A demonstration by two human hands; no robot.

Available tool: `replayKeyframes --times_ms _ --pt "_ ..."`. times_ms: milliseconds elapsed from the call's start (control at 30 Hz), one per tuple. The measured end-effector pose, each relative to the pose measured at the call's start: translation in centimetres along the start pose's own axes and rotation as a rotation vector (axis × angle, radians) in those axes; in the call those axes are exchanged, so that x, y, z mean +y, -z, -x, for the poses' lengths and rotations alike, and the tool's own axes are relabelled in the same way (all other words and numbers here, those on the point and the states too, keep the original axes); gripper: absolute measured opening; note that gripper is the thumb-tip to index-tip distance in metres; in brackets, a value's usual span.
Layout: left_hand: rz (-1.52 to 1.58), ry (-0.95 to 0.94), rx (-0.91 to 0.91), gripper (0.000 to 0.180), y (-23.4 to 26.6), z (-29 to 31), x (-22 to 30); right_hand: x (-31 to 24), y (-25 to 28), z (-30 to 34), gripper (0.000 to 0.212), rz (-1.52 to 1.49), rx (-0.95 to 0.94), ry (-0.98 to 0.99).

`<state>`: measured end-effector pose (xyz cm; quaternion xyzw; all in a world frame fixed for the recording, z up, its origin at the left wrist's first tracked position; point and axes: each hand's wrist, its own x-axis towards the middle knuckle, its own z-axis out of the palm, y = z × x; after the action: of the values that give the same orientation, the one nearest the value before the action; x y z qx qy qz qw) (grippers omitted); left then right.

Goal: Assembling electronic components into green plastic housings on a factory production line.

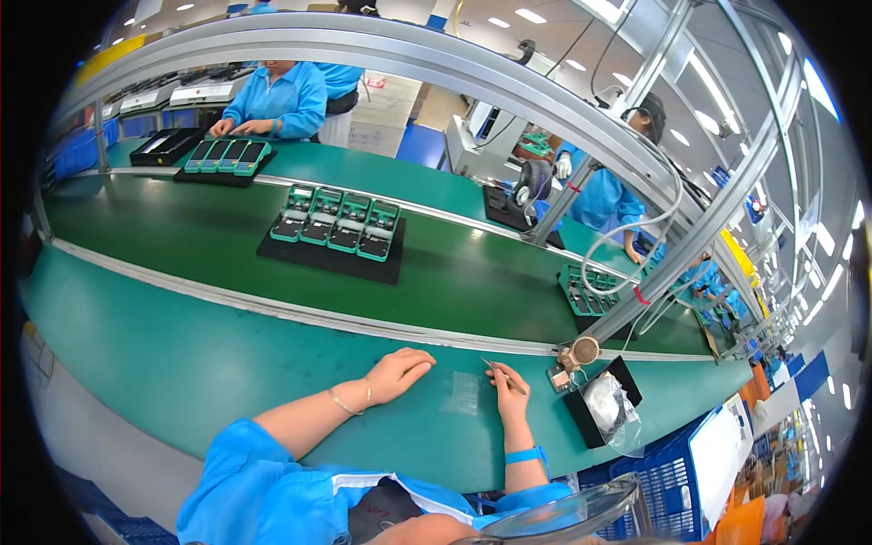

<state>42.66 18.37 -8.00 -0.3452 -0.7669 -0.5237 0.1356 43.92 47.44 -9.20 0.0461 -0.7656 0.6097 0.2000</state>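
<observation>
My left hand [400,374] rests on the green worktable [300,372], fingers stretched out toward the right and nothing visible in them. A bracelet circles that wrist. To its right, my right hand [510,392] is closed round slim metal tweezers [516,386], whose pointed tip sticks out to the upper left. Between the hands, a clear, faintly patterned film sheet [461,393] lies flat on the table; neither hand covers it. A blue band goes round my right wrist.
Beyond the table runs a dark green conveyor [454,291] carrying a black tray [350,265] of opened green device housings [336,221]. Another housing group [581,289] sits farther right. A black box [590,422] with plastic bags stands beside my right hand, below a metal frame post [654,282]. Co-workers sit opposite.
</observation>
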Motion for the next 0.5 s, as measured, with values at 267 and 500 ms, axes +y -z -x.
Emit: replayKeyframes --times_ms 267,500 --pt "0.033 0.049 -0.004 0.028 -1.2 -1.3 -1.6 0.2 1.1 -0.5 0.021 0.006 0.026 -0.021" --pt "0.080 0.100 0.008 0.030 -1.4 -2.0 -2.3 0.0 1.2 -0.9 0.023 -0.003 0.044 -0.061"
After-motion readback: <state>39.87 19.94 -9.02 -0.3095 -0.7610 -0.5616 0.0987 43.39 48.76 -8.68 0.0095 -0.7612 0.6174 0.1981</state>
